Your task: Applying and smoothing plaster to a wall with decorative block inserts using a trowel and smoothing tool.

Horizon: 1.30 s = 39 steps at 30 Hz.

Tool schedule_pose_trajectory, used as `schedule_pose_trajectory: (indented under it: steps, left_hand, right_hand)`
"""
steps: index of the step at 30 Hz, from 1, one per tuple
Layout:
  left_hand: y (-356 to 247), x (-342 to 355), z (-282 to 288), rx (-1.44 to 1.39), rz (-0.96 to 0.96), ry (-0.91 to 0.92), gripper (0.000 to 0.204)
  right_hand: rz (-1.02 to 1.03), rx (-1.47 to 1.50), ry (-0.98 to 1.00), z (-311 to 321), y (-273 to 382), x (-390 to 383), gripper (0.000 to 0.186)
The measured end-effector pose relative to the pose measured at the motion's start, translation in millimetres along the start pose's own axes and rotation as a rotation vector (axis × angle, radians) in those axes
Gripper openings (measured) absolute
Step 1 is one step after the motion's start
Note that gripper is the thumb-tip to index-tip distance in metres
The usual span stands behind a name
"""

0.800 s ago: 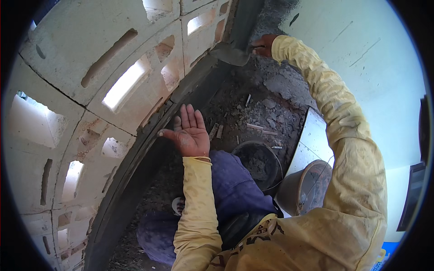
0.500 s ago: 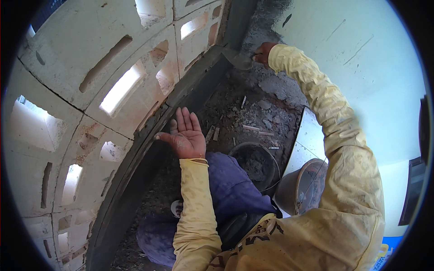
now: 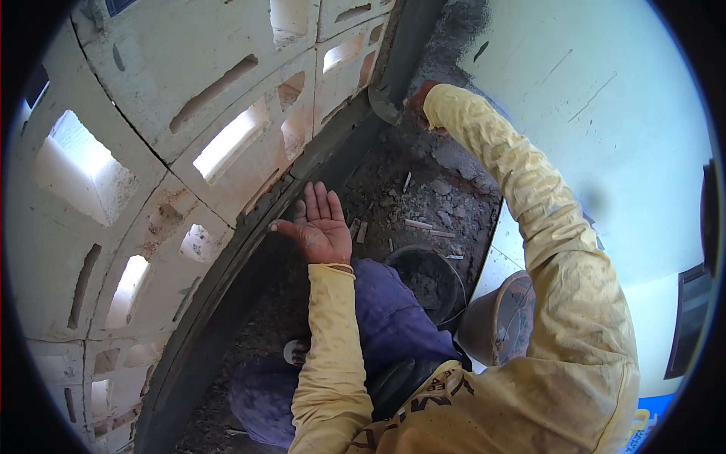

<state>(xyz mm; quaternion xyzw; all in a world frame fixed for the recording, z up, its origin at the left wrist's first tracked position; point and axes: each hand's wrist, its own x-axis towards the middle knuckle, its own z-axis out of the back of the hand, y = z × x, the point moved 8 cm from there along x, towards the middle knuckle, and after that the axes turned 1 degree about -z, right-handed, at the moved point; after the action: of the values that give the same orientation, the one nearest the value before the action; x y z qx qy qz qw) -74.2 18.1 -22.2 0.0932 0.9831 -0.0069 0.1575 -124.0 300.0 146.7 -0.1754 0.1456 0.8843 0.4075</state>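
My right hand (image 3: 423, 104) is closed on a metal trowel (image 3: 384, 104), whose blade lies against the grey mortar ledge along the base of the block wall, near the far corner. My left hand (image 3: 321, 227) is open, palm up with fingers apart and nothing in it, beside the nearer stretch of the mortar ledge (image 3: 306, 166). It is unclear whether the thumb touches that ledge. Above the ledge rises a wall of cream ventilation blocks (image 3: 113, 76) with slot openings and some rust-coloured stains.
Below lies a floor of rubble (image 3: 408, 189) with small broken strips. A black bucket (image 3: 414, 276) of dark mix stands by my knee, with another bucket (image 3: 499, 318) right of it on white tiles (image 3: 499, 250). A pale green wall (image 3: 597, 151) bounds the right.
My right hand and the trowel have moved a little leftward and down, the blade now more upright against the ledge. My left hand stays open. The view has shifted slightly.
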Motion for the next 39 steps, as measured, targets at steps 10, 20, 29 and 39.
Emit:
schedule_pose_trajectory:
  steps: [10, 20, 29, 39]
  left_hand:
    - [1.8, -0.4, -0.1, -0.023, 0.001, -0.014, 0.082]
    - [0.6, -3.0, -0.4, 0.044, -0.01, -0.028, 0.108]
    - [2.7, 4.3, 2.1, 0.097, 0.011, 0.084, 0.092]
    - [1.0, -1.2, -0.9, 0.099, -0.025, 0.001, 0.103]
  right_hand:
    - [0.001, 0.192, 0.094, -19.6, 18.9, -42.4, 0.034]
    - [0.235, 0.09, 0.317, -65.9, 48.9, -144.5, 0.028]
    - [0.535, 0.152, 0.587, -82.3, 50.0, -184.6, 0.034]
    - [1.257, -0.149, 0.001, -73.7, 50.7, -163.7, 0.039]
